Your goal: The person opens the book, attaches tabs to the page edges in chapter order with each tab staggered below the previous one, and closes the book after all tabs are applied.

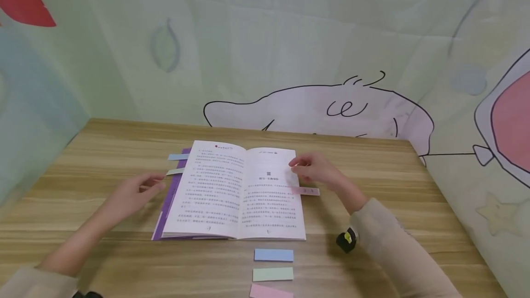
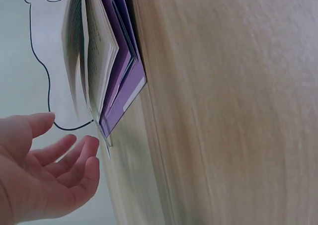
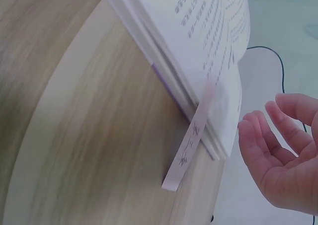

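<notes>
An open book (image 1: 265, 206) with printed pages and a purple cover lies on the wooden table. On its right page sticks a pink tab (image 1: 309, 191) with handwriting, jutting past the edge. A blue tab (image 1: 179, 157) and a green tab (image 1: 175, 171) stick out on the left. My left hand (image 1: 128, 199) is beside the green tab, fingers loosely bent and holding nothing in the left wrist view. By the right page's outer edge, above the pink tab, is my right hand (image 1: 320, 171). Its fingers are loosely curved with nothing gripped; whether a fingertip touches the page I cannot tell.
In front of the book lie a blue sticky-note pad (image 1: 273, 255), a green pad (image 1: 273, 274) and a pink pad (image 1: 271, 291) in a column. A cloth with cartoon drawings (image 1: 265, 49) hangs behind and beside the table (image 1: 124, 151).
</notes>
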Tool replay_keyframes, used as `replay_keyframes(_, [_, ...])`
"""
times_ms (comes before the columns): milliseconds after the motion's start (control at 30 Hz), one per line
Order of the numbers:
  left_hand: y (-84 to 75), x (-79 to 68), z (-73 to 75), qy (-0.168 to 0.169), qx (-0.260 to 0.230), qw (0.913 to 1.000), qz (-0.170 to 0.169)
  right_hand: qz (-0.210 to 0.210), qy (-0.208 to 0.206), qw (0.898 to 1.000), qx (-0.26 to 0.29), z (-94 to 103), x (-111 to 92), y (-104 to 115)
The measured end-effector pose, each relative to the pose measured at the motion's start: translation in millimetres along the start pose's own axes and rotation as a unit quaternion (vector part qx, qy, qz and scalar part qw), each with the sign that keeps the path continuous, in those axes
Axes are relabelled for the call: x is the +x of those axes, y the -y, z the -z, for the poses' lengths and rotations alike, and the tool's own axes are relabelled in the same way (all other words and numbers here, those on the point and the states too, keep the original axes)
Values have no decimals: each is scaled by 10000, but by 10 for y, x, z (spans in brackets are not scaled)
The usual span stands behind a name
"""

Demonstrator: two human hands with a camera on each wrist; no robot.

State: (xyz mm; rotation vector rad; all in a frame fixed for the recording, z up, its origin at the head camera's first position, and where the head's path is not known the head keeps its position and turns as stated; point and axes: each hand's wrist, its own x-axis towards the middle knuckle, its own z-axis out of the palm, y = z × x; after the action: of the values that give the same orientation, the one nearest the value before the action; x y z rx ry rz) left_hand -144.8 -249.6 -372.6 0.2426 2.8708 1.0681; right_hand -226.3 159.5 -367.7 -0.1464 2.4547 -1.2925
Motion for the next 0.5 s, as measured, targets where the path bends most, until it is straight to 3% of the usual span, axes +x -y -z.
replay_keyframes(133, [9, 16, -6, 155, -81, 9996, 243, 55, 89, 9999, -75, -66, 8, 72])
replay_keyframes(233, [25, 24, 6, 479, -618, 9956, 523, 150, 91, 9997, -173, -122, 42, 118])
replay_keyframes(367, [42, 27, 29, 979, -1520, 9789, 947, 295, 36, 9990, -337, -216, 114, 199])
replay_keyframes(500, [39, 41, 33, 1339, -1888, 9660, 1152, 324, 43, 9991, -279, -342, 162, 295])
